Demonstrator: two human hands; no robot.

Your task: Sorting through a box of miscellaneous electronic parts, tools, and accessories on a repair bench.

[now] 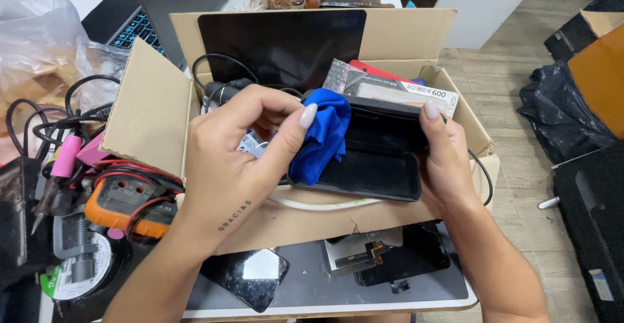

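Fingers and thumb of the left hand [237, 147] are pinched shut on a blue cloth [320, 142], which hangs bunched over the near edge of an open black case [383, 151]. Right hand [448, 160] grips the case's right end, thumb on the raised lid, fingers closed around the hinge side. Case is held open just above a cardboard box [153, 105], both hands over the box mouth. Inside the box: a dark flat panel [283, 43] upright against the back wall, black cables [218, 69], a flat packet [406, 89]. Left of the box, an orange multimeter [120, 209] with red leads lies among tangled wires. Near the front edge, two dark phone screens [250, 277] lie flat.
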